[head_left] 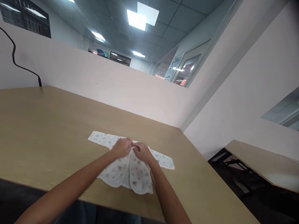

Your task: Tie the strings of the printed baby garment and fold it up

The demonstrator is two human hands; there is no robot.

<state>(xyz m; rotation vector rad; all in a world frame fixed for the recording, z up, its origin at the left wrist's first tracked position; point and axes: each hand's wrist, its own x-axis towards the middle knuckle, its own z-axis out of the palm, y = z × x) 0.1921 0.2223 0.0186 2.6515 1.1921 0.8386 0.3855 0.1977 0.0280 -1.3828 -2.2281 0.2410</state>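
Observation:
A small white baby shirt [140, 177] with a fine printed pattern lies spread on the table, its sleeves stretched out to both sides. Its front is parted toward the lower hem, showing the inside of the back. My left hand [122, 147] is closed on the shirt near the neckline. Right beside it, my right hand [142, 151] pinches the fabric at the same spot, fingertips close to those of the left. The bit of cloth between the fingers is mostly hidden by both hands.
The wooden table [58, 124] meets a low white wall [130, 90] at the back and another wall on the right. A black cable [14, 53] hangs down at the far left. A second table [263, 161] stands beyond the right edge.

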